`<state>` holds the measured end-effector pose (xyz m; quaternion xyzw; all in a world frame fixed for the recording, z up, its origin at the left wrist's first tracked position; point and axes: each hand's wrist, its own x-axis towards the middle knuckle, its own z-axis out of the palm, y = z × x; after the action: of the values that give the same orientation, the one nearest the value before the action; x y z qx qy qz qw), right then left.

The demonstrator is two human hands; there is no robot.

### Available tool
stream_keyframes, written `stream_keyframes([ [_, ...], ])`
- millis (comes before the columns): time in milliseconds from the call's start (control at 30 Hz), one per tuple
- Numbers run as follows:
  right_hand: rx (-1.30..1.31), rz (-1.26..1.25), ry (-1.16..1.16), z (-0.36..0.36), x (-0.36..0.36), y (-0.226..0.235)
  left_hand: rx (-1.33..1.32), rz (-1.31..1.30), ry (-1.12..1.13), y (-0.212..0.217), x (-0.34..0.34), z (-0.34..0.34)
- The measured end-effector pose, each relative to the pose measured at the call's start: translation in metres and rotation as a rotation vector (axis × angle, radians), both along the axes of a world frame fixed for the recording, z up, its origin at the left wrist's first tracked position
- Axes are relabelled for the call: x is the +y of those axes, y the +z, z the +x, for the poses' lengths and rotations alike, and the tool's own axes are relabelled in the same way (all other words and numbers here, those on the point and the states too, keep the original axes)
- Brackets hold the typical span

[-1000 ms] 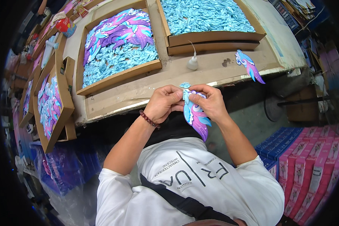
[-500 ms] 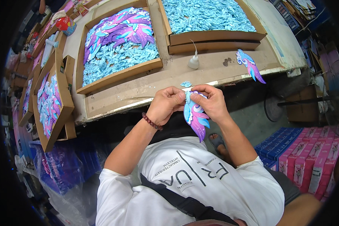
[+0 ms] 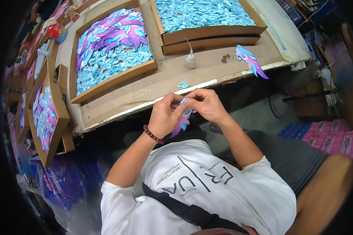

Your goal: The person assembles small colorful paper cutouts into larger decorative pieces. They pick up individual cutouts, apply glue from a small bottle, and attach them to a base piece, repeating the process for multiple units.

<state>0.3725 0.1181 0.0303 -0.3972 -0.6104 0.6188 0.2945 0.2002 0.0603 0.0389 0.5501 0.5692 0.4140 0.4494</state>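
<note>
Close to my body, just off the table's front edge, my left hand [image 3: 164, 116] and my right hand [image 3: 208, 105] meet with fingers closed. Below and between them hangs a flat wing-shaped piece [image 3: 183, 123] in pink, purple and blue, partly hidden by the fingers. At the joined fingertips a small light-blue bit [image 3: 183, 101] shows; whether it is separate or part of the wing I cannot tell. Right beyond my fingers, a small light-blue piece [image 3: 183, 84] lies on the table edge. Another wing-shaped piece [image 3: 252, 61] rests farther right.
A white squeeze bottle [image 3: 190, 60] with a thin nozzle stands on the table [image 3: 125, 91]. Behind it is a cardboard tray [image 3: 215, 34] of light-blue pieces; left, another tray [image 3: 117, 80] also holds purple wings. Tilted boxes [image 3: 60, 129] stand far left, pink boxes [image 3: 333, 137] at right.
The wing-shaped piece has tilted and dropped lower behind my hands, its tip swinging left. Both hands have drawn closer together at the fingertips. The view has shifted, and my leg shows at right.
</note>
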Motion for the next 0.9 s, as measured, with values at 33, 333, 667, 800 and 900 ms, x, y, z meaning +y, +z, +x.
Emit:
stream_keyframes([
  [33, -0.019, -0.002, -0.008, 0.0, -0.002, -0.002, 0.012, 0.012, 0.006, -0.001, -0.002, 0.001],
  [333, 0.16, 0.033, -0.056, -0.002, -0.011, -0.009, 0.089, 0.066, -0.048, 0.008, -0.008, 0.001],
  [667, 0.132, 0.106, -0.034, -0.01, -0.01, 0.003, 0.248, 0.241, 0.003, 0.011, -0.005, 0.0],
  [800, -0.086, 0.377, -0.039, -0.012, -0.008, 0.013, 0.213, 0.235, 0.015, 0.013, -0.006, -0.003],
  [900, -0.157, 0.403, -0.035, -0.016, -0.009, 0.02, 0.201, 0.256, 0.035, 0.009, -0.009, -0.007],
])
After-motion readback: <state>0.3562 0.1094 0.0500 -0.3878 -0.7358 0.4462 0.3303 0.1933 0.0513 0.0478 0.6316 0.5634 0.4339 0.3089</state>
